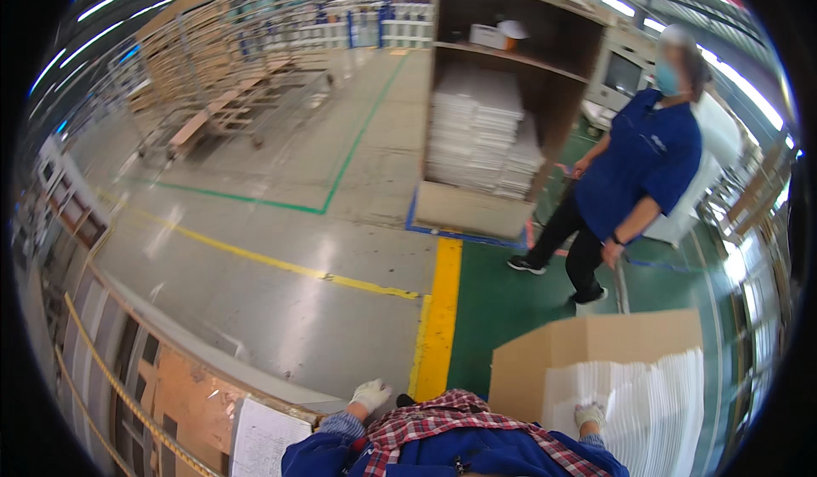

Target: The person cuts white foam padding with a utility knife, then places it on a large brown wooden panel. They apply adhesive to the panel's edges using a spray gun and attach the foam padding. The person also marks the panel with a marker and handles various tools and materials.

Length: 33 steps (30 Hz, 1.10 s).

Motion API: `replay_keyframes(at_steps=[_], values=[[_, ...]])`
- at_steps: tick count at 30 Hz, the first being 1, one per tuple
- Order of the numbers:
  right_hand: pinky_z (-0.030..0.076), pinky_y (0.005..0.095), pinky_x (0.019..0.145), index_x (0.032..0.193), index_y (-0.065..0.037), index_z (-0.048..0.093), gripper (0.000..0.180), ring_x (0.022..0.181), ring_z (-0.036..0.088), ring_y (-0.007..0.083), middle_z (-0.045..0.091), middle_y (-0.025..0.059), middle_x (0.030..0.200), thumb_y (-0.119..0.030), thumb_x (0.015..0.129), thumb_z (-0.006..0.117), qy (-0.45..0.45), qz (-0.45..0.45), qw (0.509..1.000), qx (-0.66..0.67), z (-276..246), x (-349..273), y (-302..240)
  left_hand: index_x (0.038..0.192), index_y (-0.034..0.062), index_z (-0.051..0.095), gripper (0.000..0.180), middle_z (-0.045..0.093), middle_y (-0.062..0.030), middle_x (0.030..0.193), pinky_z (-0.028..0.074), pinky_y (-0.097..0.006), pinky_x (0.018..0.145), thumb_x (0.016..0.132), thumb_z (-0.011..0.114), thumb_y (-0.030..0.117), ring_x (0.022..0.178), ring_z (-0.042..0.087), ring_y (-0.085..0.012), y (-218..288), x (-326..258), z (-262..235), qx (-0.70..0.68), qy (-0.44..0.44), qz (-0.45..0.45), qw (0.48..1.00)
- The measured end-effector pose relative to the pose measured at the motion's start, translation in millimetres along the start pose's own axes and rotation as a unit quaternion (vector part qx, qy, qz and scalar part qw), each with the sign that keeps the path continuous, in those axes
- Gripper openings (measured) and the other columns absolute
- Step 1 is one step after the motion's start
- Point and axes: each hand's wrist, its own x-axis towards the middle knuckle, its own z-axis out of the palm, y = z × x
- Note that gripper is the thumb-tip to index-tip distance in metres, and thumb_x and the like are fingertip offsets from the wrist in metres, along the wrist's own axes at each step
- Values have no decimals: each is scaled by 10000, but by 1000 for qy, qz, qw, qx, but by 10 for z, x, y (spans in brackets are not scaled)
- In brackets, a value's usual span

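My left hand [371, 394], in a white work glove, hangs at my left side, its fingers loosely bent with nothing visible in them. It is close to the edge of a wooden-topped bench [194, 396]. On my right, a cardboard box [528, 366] with raised flaps holds a dense row of thin white sheets [659, 400]. Over the near-left part of those sheets is my right hand [589, 415], also gloved, fingers partly spread; whether it touches them is unclear. A plaid cloth [425, 430] covers the front of my blue clothing.
Ahead stands a brown cabinet [485, 213] holding stacks of white sheets [477, 128]. A masked co-worker [638, 171] in blue stands right of it, behind the box. Printed paper [265, 434] lies on the bench. Metal racks [230, 85] fill the far left; a yellow stripe [442, 307] marks the floor.
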Motion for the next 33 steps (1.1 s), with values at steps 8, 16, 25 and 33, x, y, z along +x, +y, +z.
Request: replay_keyframes(at_steps=[8, 16, 25, 33], values=[[386, 416, 990, 1284, -56, 441, 626, 1264, 394, 313, 401, 179, 1365, -331, 757, 638, 37, -133, 990, -24, 192, -86, -2131, 1071, 29, 631, 515, 622, -229, 1041, 443, -401, 897, 853, 490, 473, 1019, 578, -373, 286, 929, -639, -82, 20, 73, 994], [442, 415, 935, 1186, -31, 545, 546, 1112, 540, 356, 551, 209, 1216, -376, 768, 613, -6, -372, 928, -20, 342, 34, -5731, 897, 25, 665, 500, 637, -224, 892, 461, -440, 820, 844, 490, 490, 900, 602, -386, -764, 1974, -2120, -76, 136, -25, 987], [438, 396, 931, 1180, -37, 561, 558, 1111, 550, 342, 593, 185, 1173, -429, 785, 595, -154, -600, 759, -200, 760, -1260, -9522, 887, 35, 683, 468, 636, -229, 961, 452, -458, 851, 843, 489, 459, 969, 586, -390, -2442, 1788, -2832, -180, 256, -372, 874], [445, 409, 922, 1168, -24, 567, 579, 1089, 563, 352, 588, 190, 1178, -451, 779, 575, -195, -683, 678, -188, 1767, -2595, -11447, 1040, 70, 664, 462, 594, -199, 1137, 415, -420, 967, 828, 479, 437, 1113, 532, -378, -4162, 2059, -2907, -309, 119, -475, 815]])
